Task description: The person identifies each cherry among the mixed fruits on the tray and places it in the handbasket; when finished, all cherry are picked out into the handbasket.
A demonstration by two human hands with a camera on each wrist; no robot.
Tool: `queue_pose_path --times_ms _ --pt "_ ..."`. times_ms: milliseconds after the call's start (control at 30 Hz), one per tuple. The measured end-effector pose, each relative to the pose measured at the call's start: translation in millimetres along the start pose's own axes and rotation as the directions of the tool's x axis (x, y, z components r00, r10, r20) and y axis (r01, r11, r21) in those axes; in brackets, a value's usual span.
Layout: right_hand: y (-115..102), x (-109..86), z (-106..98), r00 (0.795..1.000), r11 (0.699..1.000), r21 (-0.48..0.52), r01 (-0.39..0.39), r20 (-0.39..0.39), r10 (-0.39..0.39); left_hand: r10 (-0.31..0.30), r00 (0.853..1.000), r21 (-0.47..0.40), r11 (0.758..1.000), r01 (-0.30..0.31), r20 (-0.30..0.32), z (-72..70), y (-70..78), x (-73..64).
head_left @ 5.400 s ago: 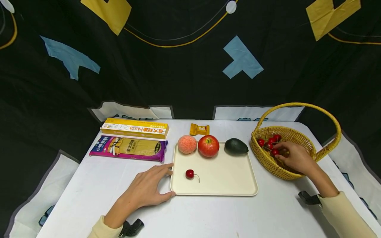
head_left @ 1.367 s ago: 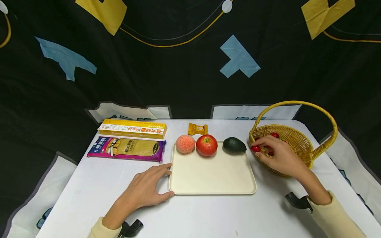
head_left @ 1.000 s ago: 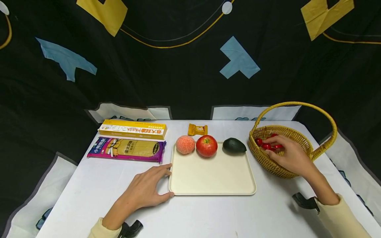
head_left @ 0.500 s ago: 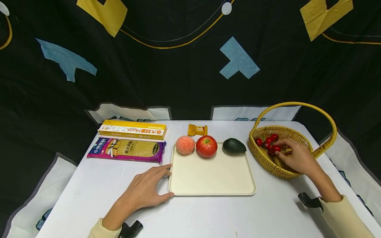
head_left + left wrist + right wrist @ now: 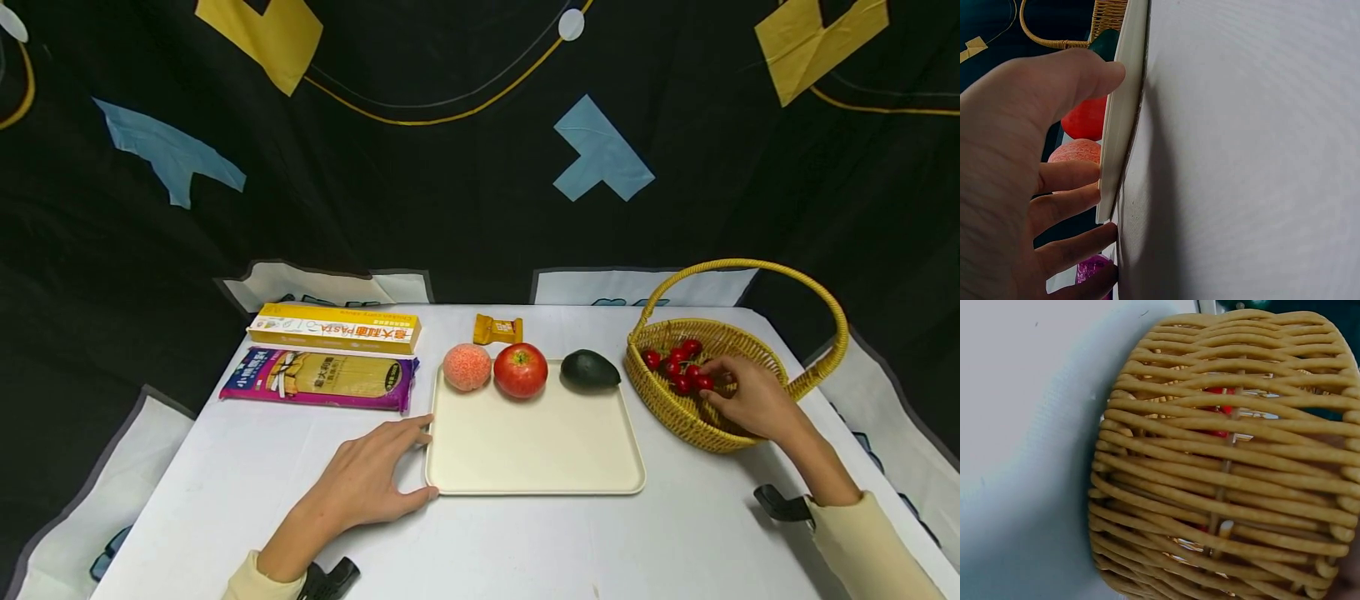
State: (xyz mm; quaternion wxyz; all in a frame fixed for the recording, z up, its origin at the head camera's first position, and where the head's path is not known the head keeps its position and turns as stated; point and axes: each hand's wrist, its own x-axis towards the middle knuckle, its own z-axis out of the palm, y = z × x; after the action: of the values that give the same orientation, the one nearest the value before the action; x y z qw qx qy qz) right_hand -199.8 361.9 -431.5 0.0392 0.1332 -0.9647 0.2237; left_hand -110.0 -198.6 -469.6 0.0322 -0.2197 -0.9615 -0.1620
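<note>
My right hand (image 5: 750, 398) reaches into the yellow wicker basket (image 5: 678, 421), thumb and forefinger pinching a red cherry (image 5: 703, 382) low inside it. Several more cherries (image 5: 677, 356) with stems lie beside that one, toward the basket's left side. The right wrist view is filled by the basket's woven wall (image 5: 1222, 456), with bits of red showing through the gaps. At the cream tray's (image 5: 536, 450) left side rests my left hand (image 5: 367, 475), fingers spread, thumb and fingertips at the rim. In the left wrist view the thumb (image 5: 1107, 78) lies against the tray edge (image 5: 1124, 119).
Along the tray's far edge sit a speckled pink-orange peach (image 5: 467, 367), a red apple (image 5: 521, 371) and a dark green avocado (image 5: 590, 370). Behind them lies a small yellow-wrapped snack (image 5: 498, 329). A pasta box (image 5: 333, 327) and a purple noodle packet (image 5: 322, 380) lie at the left.
The cherry that lay on the tray earlier is gone from it. My right hand has carried a cherry from the basket's left rim rightward and down into the basket. The left hand stays put.
</note>
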Motion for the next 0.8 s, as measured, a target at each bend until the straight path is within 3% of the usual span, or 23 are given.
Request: queue_pose_path --times_ms 567,800 --pt "1.3 -0.7 5.8 0.998 0.999 -0.044 -0.008 0.062 0.01 0.007 1.0 -0.003 1.0 -0.007 0.005 1.0 0.6 0.4" --pt "-17.9 0.9 0.6 0.997 0.992 -0.105 -0.072 -0.018 0.071 0.025 0.999 0.002 1.0 -0.025 0.039 -8.0 2.2 5.7"
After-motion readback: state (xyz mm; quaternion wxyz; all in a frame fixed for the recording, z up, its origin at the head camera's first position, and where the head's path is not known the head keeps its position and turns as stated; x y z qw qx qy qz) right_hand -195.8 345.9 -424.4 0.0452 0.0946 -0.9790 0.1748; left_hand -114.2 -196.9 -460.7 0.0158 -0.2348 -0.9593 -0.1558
